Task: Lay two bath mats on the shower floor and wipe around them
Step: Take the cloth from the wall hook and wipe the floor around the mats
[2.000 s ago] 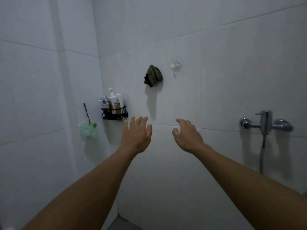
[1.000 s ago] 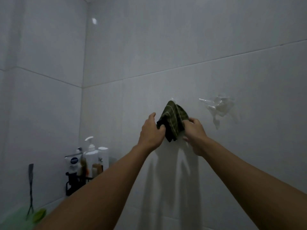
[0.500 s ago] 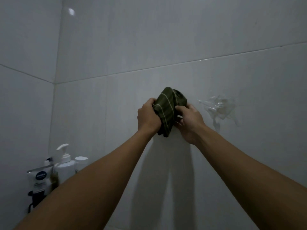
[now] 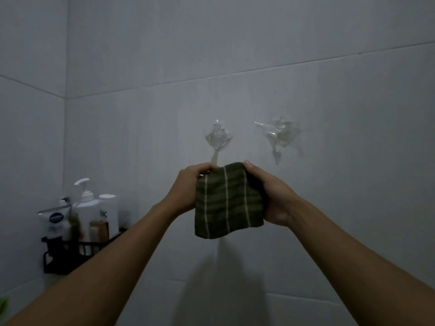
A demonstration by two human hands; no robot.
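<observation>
We are noting both hands, left hand (image 4: 188, 184) and right hand (image 4: 270, 196), pinching the dark green striped cloth (image 4: 227, 202) just below the clear plastic wall hook (image 4: 217, 140); a slack grip risks dropping it. No mats are showing.

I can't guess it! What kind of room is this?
Most likely a bathroom shower corner: pale tiled walls, a black rack of soap and shampoo bottles, and clear wall hooks above a green cloth.

You hold a dark green, cream-striped folded cloth (image 4: 227, 201) at its top corners, one in each hand; it hangs flat, stripes upright, before the far wall.
</observation>
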